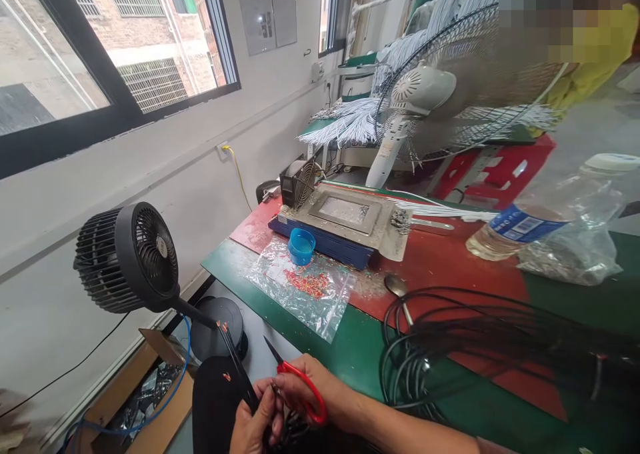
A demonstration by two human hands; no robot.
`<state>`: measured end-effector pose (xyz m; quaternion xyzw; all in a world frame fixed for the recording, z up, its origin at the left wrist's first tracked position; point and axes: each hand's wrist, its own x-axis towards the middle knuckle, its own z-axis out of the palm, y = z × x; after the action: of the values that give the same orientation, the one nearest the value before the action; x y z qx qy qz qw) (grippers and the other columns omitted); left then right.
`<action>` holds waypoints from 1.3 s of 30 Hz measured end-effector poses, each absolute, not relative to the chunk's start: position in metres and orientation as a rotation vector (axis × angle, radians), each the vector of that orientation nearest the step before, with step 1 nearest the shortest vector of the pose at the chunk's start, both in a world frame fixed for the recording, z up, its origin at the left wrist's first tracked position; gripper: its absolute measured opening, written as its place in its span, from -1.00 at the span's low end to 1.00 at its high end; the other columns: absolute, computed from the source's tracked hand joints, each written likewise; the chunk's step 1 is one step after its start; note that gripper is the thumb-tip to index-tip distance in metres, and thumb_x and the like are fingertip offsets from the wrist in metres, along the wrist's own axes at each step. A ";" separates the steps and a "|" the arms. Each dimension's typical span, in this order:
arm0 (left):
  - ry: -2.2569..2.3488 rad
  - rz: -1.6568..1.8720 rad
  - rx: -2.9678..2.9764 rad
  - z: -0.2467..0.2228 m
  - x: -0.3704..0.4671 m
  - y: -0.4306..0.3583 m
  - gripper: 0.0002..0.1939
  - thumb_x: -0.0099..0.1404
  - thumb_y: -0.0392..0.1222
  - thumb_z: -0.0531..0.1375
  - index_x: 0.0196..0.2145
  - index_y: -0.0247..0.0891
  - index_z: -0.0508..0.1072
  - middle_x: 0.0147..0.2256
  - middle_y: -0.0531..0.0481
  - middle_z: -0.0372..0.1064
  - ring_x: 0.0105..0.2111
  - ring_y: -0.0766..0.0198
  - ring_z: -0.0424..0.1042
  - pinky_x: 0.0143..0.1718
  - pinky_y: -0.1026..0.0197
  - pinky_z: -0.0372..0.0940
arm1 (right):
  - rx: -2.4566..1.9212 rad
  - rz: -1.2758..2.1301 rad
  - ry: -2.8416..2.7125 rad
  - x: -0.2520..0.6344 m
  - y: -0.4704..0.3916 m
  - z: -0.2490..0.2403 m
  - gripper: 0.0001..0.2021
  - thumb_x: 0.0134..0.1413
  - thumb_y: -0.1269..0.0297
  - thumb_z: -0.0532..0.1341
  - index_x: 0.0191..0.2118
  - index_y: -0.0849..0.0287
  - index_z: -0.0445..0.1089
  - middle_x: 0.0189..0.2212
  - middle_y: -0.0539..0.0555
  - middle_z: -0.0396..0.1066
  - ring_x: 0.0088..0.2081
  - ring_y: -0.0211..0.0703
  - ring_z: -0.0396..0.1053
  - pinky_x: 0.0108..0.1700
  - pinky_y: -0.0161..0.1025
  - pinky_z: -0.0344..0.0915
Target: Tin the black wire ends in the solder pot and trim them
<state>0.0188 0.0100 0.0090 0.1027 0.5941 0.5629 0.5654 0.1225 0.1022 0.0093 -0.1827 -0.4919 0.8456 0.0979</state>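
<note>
My left hand (257,422) grips a thin black cable (235,361) that points up and left, with small orange wire ends showing at its tip. My right hand (315,391) holds red-handled scissors (299,379), blades pointing up-left, close beside the cable. Both hands are low in view, over my dark lap, in front of the green table edge (280,314). A large coil of black cables (475,341) lies on the table to the right of my hands.
A clear bag with red scraps (305,284), a blue cap (301,246) and a solder pot (345,221) sit on the red mat. A plastic bottle (545,224) lies right. A black fan (127,257) stands left; a white fan (425,101) and another person (595,41) behind.
</note>
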 end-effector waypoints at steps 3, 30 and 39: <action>1.366 1.319 0.245 0.010 0.020 0.009 -0.61 -0.12 0.11 0.27 -0.62 -0.31 0.34 -0.84 0.21 0.05 -0.81 0.61 -0.10 -0.70 0.38 -0.31 | -0.598 2.558 -1.275 0.124 0.103 0.012 -0.49 -0.11 -0.12 0.18 -0.69 0.27 0.22 -0.82 -0.07 0.15 -0.79 -0.45 0.03 -0.75 -0.45 -0.11; 1.367 1.387 0.246 -0.002 0.019 0.007 -0.59 -0.18 0.11 0.30 -0.54 -0.30 0.36 -0.83 0.23 0.08 -0.80 0.60 -0.06 -0.70 0.41 -0.27 | -0.682 2.442 -1.433 0.126 0.107 0.004 -0.52 -0.17 -0.13 0.22 -0.66 0.23 0.19 -0.81 -0.12 0.12 -0.76 -0.44 0.02 -0.73 -0.43 -0.11; 1.364 1.294 0.263 0.005 0.018 0.004 -0.59 -0.20 0.10 0.31 -0.58 -0.29 0.32 -0.81 0.24 0.06 -0.80 0.62 -0.13 -0.69 0.37 -0.31 | -0.690 2.416 -1.421 0.128 0.111 0.011 -0.54 -0.28 -0.06 0.31 -0.67 0.24 0.17 -0.78 -0.14 0.08 -0.72 -0.48 -0.02 -0.68 -0.43 -0.11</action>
<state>0.0178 0.0039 0.0053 0.1126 0.5842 0.5540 0.5823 0.1279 0.1110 0.0106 -0.2371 -0.4883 0.8301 0.1274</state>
